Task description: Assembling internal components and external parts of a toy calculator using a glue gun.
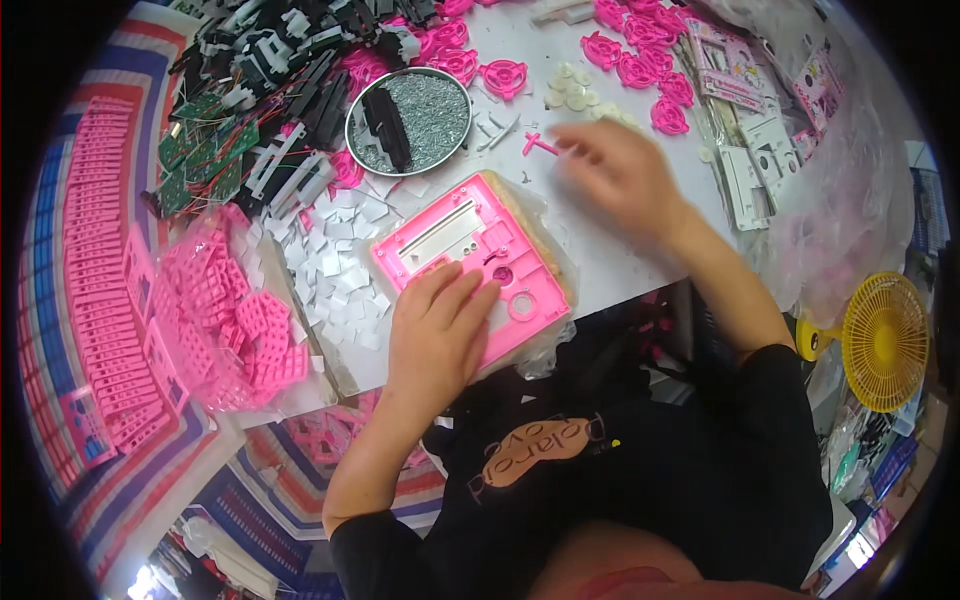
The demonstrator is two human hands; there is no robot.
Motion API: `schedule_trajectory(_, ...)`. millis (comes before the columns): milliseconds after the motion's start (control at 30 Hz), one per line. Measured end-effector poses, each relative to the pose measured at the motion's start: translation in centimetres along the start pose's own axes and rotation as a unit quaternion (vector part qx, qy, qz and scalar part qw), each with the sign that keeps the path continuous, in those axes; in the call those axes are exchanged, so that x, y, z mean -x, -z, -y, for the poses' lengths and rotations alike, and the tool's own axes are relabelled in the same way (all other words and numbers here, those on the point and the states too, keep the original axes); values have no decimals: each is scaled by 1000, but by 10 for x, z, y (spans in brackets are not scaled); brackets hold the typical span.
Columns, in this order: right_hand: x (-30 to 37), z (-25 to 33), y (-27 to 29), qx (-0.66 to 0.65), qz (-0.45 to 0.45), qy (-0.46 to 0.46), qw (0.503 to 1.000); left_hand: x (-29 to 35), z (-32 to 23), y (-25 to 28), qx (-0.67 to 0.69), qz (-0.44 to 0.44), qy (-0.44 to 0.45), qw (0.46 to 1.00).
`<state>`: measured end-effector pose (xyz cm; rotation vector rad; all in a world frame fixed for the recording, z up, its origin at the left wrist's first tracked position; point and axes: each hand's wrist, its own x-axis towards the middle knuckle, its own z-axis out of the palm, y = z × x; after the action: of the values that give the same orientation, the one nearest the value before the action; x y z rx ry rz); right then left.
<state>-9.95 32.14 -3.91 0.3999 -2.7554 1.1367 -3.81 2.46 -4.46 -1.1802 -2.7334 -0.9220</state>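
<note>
A pink plastic casing (pixel 535 262) with a rectangular window, round holes and screw posts lies on a padded block (pixel 548 250) wrapped in clear film at the table's front edge. My left hand (pixel 437 335) rests on its near left part, fingers stretched over the surface; the thumb is hidden. To the right and farther back, my right hand (pixel 620 180) hovers over the table, smeared by motion. By its fingertips is a small pink T-shaped part (pixel 540 144); I cannot make out whether they touch it.
Behind the casing stands a round tin (pixel 468 115) of small screws holding a black bar. White paper squares (pixel 345 265), bagged pink grids (pixel 265 335) and green circuit boards (pixel 215 150) lie left. Pink rings (pixel 503 78), pale discs (pixel 575 88), printed panels (pixel 725 70) and a yellow fan (pixel 885 342) are beyond and right.
</note>
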Motion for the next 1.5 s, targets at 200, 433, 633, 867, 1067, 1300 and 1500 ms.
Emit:
schedule_trajectory(200, -34, -42, 8, 213, 84, 11, 973, 2, -2, 1, 20, 1, 16, 1000)
schedule_trajectory(433, -46, -13, 8, 106, 63, 31, 992, 6, -7, 8, 84, -121, 58, 987)
schedule_trajectory(633, 13, 71, -34, 28, 84, 132, 987, -1, -6, 6, 102, -146, 124, 976)
schedule_trajectory(867, 19, 76, -57, 155, 70, 206, 964, 4, 0, -3, -4, -108, 89, 990)
schedule_trajectory(1067, 20, 82, -50, 142, 101, 176, 969, 5, 1, -3, 5, -119, 87, 989)
schedule_trajectory(1300, 28, 86, -46, 75, 114, 123, 983, 0, -6, -2, 2, -112, 102, 988)
schedule_trajectory(1500, 27, 86, -41, 47, 71, 180, 980, -5, -13, 5, 33, -114, 96, 988)
